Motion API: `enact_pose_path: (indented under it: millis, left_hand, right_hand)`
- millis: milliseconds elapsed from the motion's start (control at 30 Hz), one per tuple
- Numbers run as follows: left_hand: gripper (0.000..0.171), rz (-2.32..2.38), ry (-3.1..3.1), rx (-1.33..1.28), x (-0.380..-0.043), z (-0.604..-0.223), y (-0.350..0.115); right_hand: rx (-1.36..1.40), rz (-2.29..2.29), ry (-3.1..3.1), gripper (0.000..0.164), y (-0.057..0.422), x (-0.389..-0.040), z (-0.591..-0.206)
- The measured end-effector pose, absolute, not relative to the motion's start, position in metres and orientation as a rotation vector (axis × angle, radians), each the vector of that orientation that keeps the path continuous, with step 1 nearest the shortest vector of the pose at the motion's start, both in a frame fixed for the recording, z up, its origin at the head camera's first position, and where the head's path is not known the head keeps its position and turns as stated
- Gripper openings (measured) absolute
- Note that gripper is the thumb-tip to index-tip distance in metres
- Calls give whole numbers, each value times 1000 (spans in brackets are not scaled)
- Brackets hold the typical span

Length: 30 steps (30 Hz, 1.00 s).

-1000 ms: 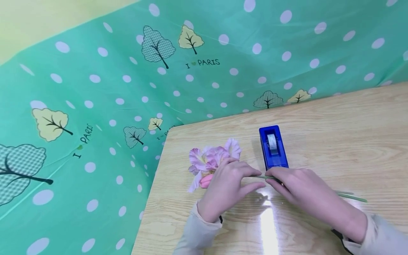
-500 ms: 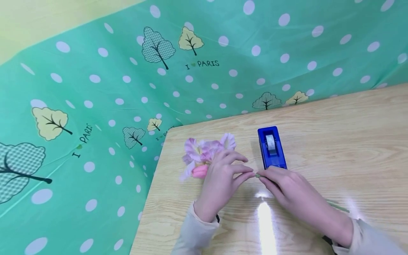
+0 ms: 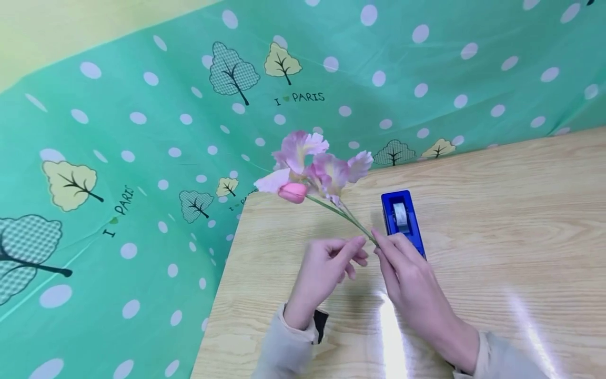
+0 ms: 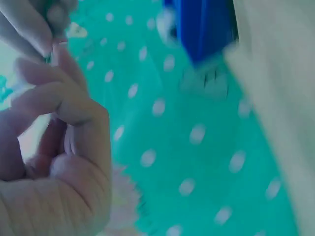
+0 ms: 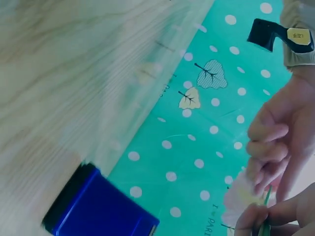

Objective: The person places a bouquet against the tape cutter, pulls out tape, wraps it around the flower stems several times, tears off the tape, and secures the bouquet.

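My right hand [image 3: 412, 279] grips the green flower stems [image 3: 355, 218] by their lower part. From it the stems slant up and left, with ruffled pale purple artificial flowers [image 3: 326, 171] and one pink tulip-like bud [image 3: 292, 192] on top. My left hand [image 3: 326, 268] is just left of the stems, its fingers loosely bent, with nothing visible in them. In the left wrist view, the left hand [image 4: 64, 132] has its fingertips close to the right hand's fingers [image 4: 29, 24]. The right wrist view catches a green stem [image 5: 267, 216] between the right fingers.
A blue tape dispenser [image 3: 402, 221] with a roll of tape stands on the wooden table [image 3: 511, 210] behind my right hand. A green dotted cloth [image 3: 142, 184] hangs along the back and left sides.
The flowers have been raised off the table and now stand up in the right hand. The left hand has moved off the stems and its fingers have bent.
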<state>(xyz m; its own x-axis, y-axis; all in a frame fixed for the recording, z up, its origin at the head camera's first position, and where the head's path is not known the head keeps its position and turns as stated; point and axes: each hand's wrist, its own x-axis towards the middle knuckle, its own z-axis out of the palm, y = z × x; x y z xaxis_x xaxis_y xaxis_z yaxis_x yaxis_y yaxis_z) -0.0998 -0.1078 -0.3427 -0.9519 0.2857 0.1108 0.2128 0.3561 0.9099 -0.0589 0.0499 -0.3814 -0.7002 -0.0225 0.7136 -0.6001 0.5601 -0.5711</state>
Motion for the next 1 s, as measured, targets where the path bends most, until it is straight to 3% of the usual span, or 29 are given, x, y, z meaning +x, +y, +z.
enact_pose_path:
  millis: [300,533,1000]
  left_hand:
    - [26,1998,2161,289,-108,-367,-88]
    - [21,2116,2203,193,-109,-371,-84]
    - [22,2070,2338,79,-119,-379,-92]
  right_hand:
    - [435,1068,-2222,61,41,-58,-387]
    - [441,1085,-2329,69,40,-58,-389]
    - [462,1054,-2544,62,40,-59,-389]
